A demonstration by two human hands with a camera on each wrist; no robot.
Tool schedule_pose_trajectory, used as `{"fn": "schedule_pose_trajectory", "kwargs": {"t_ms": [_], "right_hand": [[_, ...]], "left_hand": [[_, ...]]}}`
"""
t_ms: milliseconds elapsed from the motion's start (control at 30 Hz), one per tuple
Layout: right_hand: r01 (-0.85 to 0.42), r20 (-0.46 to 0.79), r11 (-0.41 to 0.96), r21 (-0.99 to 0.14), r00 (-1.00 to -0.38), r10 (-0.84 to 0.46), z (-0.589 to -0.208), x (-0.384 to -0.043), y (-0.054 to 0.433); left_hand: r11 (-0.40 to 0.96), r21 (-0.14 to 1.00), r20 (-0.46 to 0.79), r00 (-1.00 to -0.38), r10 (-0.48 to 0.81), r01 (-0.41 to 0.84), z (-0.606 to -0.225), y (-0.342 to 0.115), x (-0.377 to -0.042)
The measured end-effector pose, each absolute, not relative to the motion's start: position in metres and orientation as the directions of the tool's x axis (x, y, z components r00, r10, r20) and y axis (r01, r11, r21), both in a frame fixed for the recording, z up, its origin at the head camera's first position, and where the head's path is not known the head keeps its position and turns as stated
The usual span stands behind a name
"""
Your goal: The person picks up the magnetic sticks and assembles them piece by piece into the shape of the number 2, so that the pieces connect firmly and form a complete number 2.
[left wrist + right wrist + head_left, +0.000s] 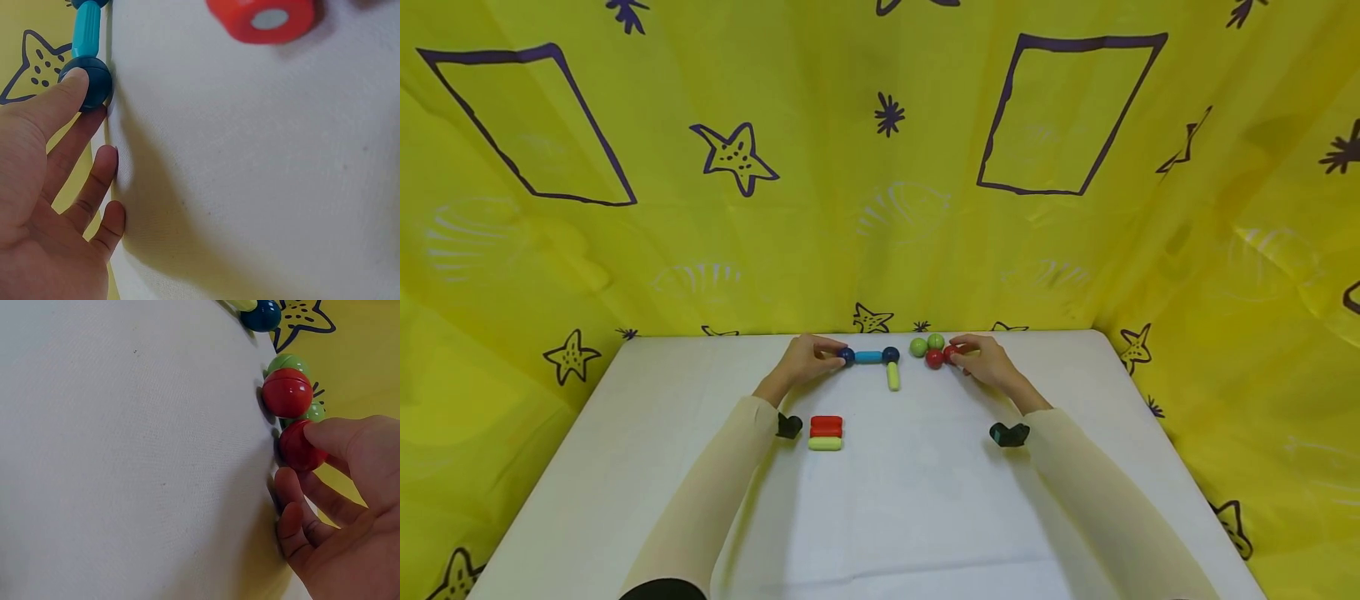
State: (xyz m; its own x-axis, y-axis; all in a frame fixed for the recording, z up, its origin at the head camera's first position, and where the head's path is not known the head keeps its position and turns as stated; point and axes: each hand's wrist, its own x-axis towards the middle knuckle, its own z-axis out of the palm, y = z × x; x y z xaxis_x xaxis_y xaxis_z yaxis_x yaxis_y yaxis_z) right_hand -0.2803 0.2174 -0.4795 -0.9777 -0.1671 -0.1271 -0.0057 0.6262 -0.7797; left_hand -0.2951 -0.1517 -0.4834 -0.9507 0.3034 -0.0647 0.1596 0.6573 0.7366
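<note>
My left hand (808, 358) pinches a dark blue ball (94, 84) between thumb and finger. That ball joins one end of a light blue rod (869, 357); a second dark blue ball (891, 355) sits at the rod's other end. From this second ball a yellow-green rod (892, 377) points toward the near side. To the right, my right hand (987, 362) pinches a red ball (301, 445) between thumb and finger. Another red ball (287, 392) stands beside it, with two green balls (919, 347) just behind and to the left.
Nearer on the white table (917, 500), right of my left wrist, lie two red rods (826, 423) and a yellow-green rod (825, 444) side by side. A yellow patterned curtain (820, 250) rises behind the table's far edge and along its sides.
</note>
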Motion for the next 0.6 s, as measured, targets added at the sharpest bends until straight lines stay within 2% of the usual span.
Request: {"fn": "schedule_pose_trajectory", "kwargs": {"t_ms": [333, 600], "right_hand": [[0.025, -0.159, 0.613, -0.790, -0.974, -0.164, -0.4781, -0.2792, 0.2205], [-0.041, -0.089, 0.623, -0.781, -0.980, -0.176, -0.4823, -0.2720, 0.2269]], "left_hand": [[0.662, 0.731, -0.056, -0.951, 0.303, 0.168, -0.4801, -0.1503, -0.2936], [0.666, 0.728, -0.065, -0.952, 0.300, 0.160, -0.4802, -0.1505, -0.2919]]}}
